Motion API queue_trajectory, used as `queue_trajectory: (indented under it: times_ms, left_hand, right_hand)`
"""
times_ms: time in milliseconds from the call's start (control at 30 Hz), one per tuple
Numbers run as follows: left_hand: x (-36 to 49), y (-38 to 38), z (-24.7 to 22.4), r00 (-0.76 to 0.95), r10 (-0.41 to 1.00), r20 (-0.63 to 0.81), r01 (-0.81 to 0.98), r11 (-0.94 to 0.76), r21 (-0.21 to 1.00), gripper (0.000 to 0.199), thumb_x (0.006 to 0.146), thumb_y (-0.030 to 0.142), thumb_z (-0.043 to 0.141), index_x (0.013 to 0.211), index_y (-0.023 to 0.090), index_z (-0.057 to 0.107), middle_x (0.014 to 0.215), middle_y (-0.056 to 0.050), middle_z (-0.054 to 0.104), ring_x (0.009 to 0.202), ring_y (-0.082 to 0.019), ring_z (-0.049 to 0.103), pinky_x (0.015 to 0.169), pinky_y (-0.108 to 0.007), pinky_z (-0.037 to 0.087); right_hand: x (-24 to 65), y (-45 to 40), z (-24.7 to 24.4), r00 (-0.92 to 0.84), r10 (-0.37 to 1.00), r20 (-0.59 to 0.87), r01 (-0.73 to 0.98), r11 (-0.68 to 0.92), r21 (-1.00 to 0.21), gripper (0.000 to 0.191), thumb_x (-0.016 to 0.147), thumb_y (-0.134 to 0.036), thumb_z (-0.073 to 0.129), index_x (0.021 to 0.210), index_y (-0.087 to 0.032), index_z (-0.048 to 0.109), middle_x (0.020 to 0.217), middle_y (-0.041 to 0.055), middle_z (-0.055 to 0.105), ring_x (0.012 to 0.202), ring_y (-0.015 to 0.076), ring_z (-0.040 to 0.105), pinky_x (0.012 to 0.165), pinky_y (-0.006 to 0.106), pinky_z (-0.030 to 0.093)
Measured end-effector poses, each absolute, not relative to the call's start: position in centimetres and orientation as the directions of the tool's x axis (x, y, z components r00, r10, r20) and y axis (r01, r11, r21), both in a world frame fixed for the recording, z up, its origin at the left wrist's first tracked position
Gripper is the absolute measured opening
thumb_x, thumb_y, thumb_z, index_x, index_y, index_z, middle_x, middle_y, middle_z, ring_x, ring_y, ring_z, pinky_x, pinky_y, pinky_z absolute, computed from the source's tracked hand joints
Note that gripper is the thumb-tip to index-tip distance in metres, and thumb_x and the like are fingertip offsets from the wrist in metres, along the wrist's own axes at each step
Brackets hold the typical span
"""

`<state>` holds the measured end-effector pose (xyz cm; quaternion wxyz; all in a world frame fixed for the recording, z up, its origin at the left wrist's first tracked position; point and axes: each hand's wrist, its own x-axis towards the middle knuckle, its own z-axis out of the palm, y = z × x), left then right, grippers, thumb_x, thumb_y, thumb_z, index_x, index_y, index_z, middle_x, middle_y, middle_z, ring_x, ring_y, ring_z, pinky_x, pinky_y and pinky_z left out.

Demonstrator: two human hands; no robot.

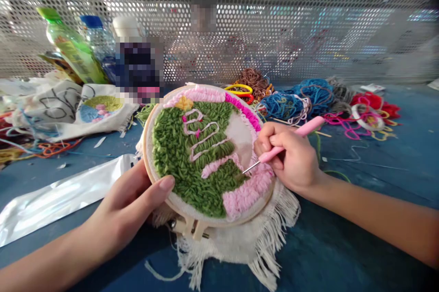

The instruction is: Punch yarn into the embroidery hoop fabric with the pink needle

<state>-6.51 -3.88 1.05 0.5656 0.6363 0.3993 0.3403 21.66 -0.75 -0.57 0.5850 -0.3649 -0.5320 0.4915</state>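
My left hand grips the lower left rim of a round embroidery hoop, thumb on the front and the other fingers hidden behind. Stretched in it is white cloth covered largely with green yarn loops, plus pink and magenta yarn near the edge. My right hand is closed round a pink punch needle. Its metal tip meets the work at the border of green and pink, right of centre. Fringed cloth hangs below the hoop's screw clamp.
Bottles stand at the back left, beside another stitched cloth. Blue yarn, brown yarn and red yarn lie along the perforated metal screen. A white plastic packet rests on the blue table.
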Motion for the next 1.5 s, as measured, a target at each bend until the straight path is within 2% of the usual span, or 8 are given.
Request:
queue_trajectory:
  times_ms: [167, 367, 533, 667, 767, 967, 1300, 1500]
  left_hand:
    - [-6.5, -3.8, 1.0, 0.429, 0.901, 0.069, 0.113, -0.129, 0.985, 0.004, 0.085, 0.024, 0.067, 0.085, 0.029, 0.067, 0.056, 0.007, 0.057, 0.046, -0.008, 0.047, 0.043, -0.011, 0.042]
    - [-6.8, -4.0, 1.2, 0.516, 0.826, 0.228, 0.211, -0.380, 0.900, 0.033, 0.093, 0.026, 0.056, 0.122, 0.038, 0.063, 0.072, 0.005, 0.069, 0.053, -0.010, 0.058, 0.056, -0.013, 0.052]
    - [-6.8, -4.1, 1.4, 0.570, 0.780, 0.259, 0.219, -0.448, 0.867, 0.039, 0.095, 0.025, 0.050, 0.128, 0.042, 0.059, 0.092, 0.004, 0.075, 0.071, -0.014, 0.069, 0.071, -0.018, 0.057]
    - [-6.8, -4.2, 1.2, 0.502, 0.833, 0.233, 0.220, -0.383, 0.897, 0.027, 0.093, 0.025, 0.056, 0.116, 0.038, 0.064, 0.073, 0.006, 0.069, 0.055, -0.010, 0.061, 0.058, -0.012, 0.054]
    - [-6.8, -4.0, 1.0, 0.436, 0.873, 0.217, 0.214, -0.335, 0.918, 0.007, 0.091, 0.027, 0.060, 0.089, 0.030, 0.066, 0.056, 0.008, 0.058, 0.045, -0.007, 0.050, 0.044, -0.008, 0.045]
    - [-6.7, -4.0, 0.8, 0.392, 0.902, 0.179, 0.194, -0.271, 0.943, 0.017, 0.089, 0.029, 0.062, 0.073, 0.026, 0.062, 0.052, 0.005, 0.056, 0.044, -0.008, 0.048, 0.043, -0.011, 0.045]
    - [-6.6, -4.1, 0.6, 0.350, 0.922, 0.167, 0.211, -0.251, 0.945, 0.025, 0.089, 0.033, 0.063, 0.114, 0.037, 0.068, 0.065, 0.005, 0.067, 0.051, -0.010, 0.057, 0.048, -0.013, 0.054]
    - [-6.2, -4.1, 0.8, 0.209, 0.969, 0.132, 0.145, -0.164, 0.976, 0.037, 0.083, 0.037, 0.069, 0.120, 0.037, 0.067, 0.097, 0.001, 0.077, 0.083, -0.020, 0.071, 0.067, -0.022, 0.063]
  right_hand:
    - [21.7, -2.0, -0.6, -0.245, 0.869, 0.430, 0.107, 0.465, -0.879, 0.022, 0.083, -0.017, 0.044, 0.063, -0.020, 0.053, 0.050, -0.0044, 0.045, 0.040, 0.0085, 0.036, 0.038, 0.023, 0.024]
    - [20.7, -2.7, 0.0, -0.580, 0.528, 0.620, 0.307, 0.847, -0.435, 0.017, 0.082, -0.008, 0.043, 0.072, -0.020, 0.052, 0.058, -0.0027, 0.050, 0.050, 0.0104, 0.043, 0.050, 0.027, 0.034]
    - [21.2, -3.0, 0.4, -0.426, 0.759, 0.492, 0.286, 0.629, -0.723, 0.017, 0.086, -0.015, 0.046, 0.074, -0.020, 0.056, 0.062, -0.0030, 0.056, 0.050, 0.0089, 0.049, 0.046, 0.022, 0.035]
    - [21.8, -2.7, 0.2, -0.212, 0.874, 0.436, 0.105, 0.464, -0.880, 0.022, 0.083, -0.017, 0.047, 0.063, -0.021, 0.055, 0.053, -0.0028, 0.047, 0.041, 0.0095, 0.035, 0.036, 0.025, 0.022]
    - [21.9, -2.3, 0.1, -0.096, 0.898, 0.430, -0.012, 0.431, -0.902, 0.023, 0.081, -0.017, 0.048, 0.059, -0.022, 0.054, 0.047, -0.0021, 0.040, 0.038, 0.0109, 0.031, 0.036, 0.028, 0.018]
    - [22.0, -1.9, 0.0, -0.063, 0.887, 0.458, -0.089, 0.452, -0.887, 0.022, 0.081, -0.020, 0.051, 0.059, -0.022, 0.055, 0.046, -0.0020, 0.038, 0.038, 0.0117, 0.030, 0.037, 0.029, 0.017]
    - [22.2, -2.1, 0.1, -0.158, 0.862, 0.481, 0.030, 0.491, -0.870, 0.024, 0.081, -0.016, 0.047, 0.058, -0.021, 0.053, 0.049, -0.0016, 0.042, 0.040, 0.0109, 0.032, 0.039, 0.028, 0.020]
    - [22.0, -2.0, -0.1, -0.105, 0.875, 0.473, -0.080, 0.467, -0.881, 0.021, 0.080, -0.018, 0.047, 0.060, -0.021, 0.054, 0.048, -0.0024, 0.039, 0.039, 0.0112, 0.029, 0.038, 0.028, 0.017]
